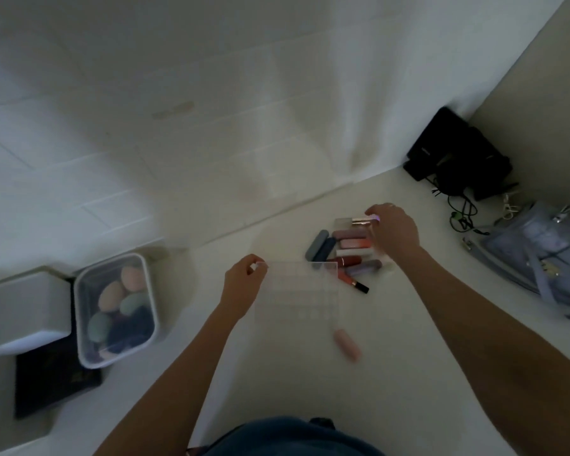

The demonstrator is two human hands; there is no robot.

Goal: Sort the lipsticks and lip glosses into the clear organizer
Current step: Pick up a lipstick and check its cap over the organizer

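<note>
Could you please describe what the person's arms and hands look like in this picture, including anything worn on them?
Both forearms are bare, with no sleeves showing up to the frame edge. The left hand shows no jewellery or glove. The right hand is also ungloved; a small pale glint on one finger might be a ring, but the blur leaves that unsure. No watch or bracelet is visible on either wrist.
</note>
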